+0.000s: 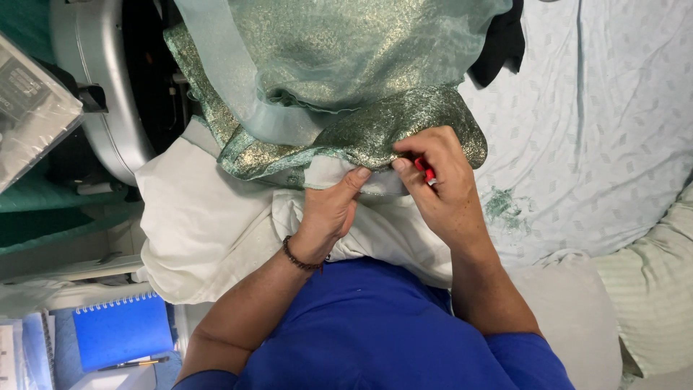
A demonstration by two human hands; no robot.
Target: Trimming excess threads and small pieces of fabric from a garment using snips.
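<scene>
Green-gold shimmer fabric (375, 123) lies bunched over white pillow (209, 224) on lap. Left hand (328, 209) pinches hem flat, thumb on top. Right hand (440, 188) grips small red tool (426, 170), tip at hem; likely seam-picking or trimming stage. Next move needs steady tension. Tool tip hidden by fingers; thread not discernible. Green lint (505, 209) on bed sheet (599, 130).

Head view. Left hand (328, 209) pins the edge of a green shimmering cloth (361, 87) with its thumb; right hand (440, 184) pinches a small red tool (426, 170) against the cloth. A white pillow (202, 224) lies beneath; a blue notebook (121, 331) lies lower left.
</scene>
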